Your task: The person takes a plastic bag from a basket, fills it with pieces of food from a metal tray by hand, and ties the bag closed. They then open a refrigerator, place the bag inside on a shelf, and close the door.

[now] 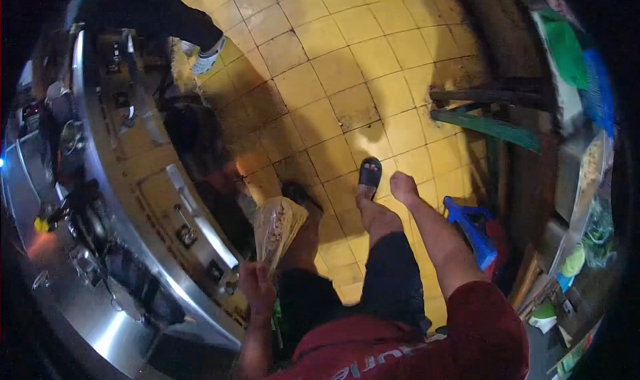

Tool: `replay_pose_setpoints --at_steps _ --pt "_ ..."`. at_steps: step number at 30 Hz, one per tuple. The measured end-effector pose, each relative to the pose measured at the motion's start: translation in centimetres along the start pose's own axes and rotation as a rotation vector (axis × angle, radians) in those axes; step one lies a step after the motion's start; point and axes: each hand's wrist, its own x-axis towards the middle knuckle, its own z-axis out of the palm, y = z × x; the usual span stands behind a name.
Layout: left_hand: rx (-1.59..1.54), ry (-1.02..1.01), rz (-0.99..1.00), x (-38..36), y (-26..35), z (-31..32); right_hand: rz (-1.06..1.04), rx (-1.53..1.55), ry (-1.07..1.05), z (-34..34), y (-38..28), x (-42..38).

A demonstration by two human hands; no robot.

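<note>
My left hand (256, 285) is closed around the gathered neck of a clear plastic bag (277, 230). Small tan pieces fill the bag, too blurred to name; it is beside my left leg, close to the metal counter. Something thin and green (277, 320) shows near my left wrist, partly hidden. My right hand (403, 187) is out in front of my right leg, fingers curled into a loose fist, with nothing visible in it. It is above the yellow tiled floor.
A steel stove counter (180, 280) with burners and pans runs along the left. At top left stands another person in dark trousers (153, 13). On the right are a blue plastic stool (470, 230), a green wooden bar (490, 130) and a shelf with bags.
</note>
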Motion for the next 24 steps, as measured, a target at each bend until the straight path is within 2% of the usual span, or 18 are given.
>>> replay_pose_setpoints --at_steps 1,2,4,5,6,8,9,11,13,15,17,18,19,21,23,24 --pt "-0.281 -0.013 -0.216 0.3 -1.9 2.0 -0.051 0.061 0.022 2.4 -0.9 4.5" --pt "-0.274 -0.023 -0.237 0.6 -3.3 3.4 -0.097 0.116 0.035 5.1 -1.4 8.5" --pt "-0.208 0.008 -0.202 3.0 -4.8 5.5 -0.004 0.252 -0.029 8.5 -4.6 15.2" --pt "-0.324 -0.035 -0.323 4.3 -3.2 6.3 -0.066 0.163 0.043 10.3 -5.9 18.9" --pt "-0.304 -0.044 -0.343 4.7 -4.1 7.2 -0.126 0.076 0.105 12.4 -7.1 21.9" --pt "-0.087 -0.067 -0.192 5.4 -6.3 9.0 -0.027 0.076 0.052 15.0 -9.5 26.8" --pt "-0.268 -0.071 -0.303 5.7 -6.5 9.8 -0.027 0.077 0.034 16.1 -10.4 28.6" --pt "-0.226 -0.156 -0.376 7.2 -5.4 11.1 -0.039 -0.035 0.079 18.3 -11.6 31.1" --pt "-0.176 -0.249 -0.431 7.7 -6.6 12.1 -0.063 -0.032 0.086 19.4 -12.0 32.2" --pt "-0.160 -0.252 -0.229 5.4 -10.1 12.7 -0.064 -0.040 0.102 20.3 -11.3 31.7" --pt "-0.230 -0.241 -0.224 4.2 -11.3 12.8 -0.064 0.122 -0.129 18.7 -11.0 31.3" --pt "-0.275 -0.226 -0.205 4.2 -11.2 13.1 -0.089 0.109 -0.079 17.8 -11.1 30.4" --pt "-0.321 -0.212 -0.185 4.6 -10.7 13.6 -0.110 0.081 -0.003 16.6 -11.4 28.5" --pt "-0.313 -0.210 -0.315 5.4 -7.3 13.2 -0.104 0.041 0.075 13.9 -11.0 24.3" --pt "-0.256 -0.259 -0.326 6.1 -4.9 11.5 -0.030 -0.027 -0.019 12.8 -7.7 23.1" --pt "-0.173 -0.286 -0.361 5.9 -4.0 10.0 0.018 -0.089 -0.147 13.6 -6.9 21.5"
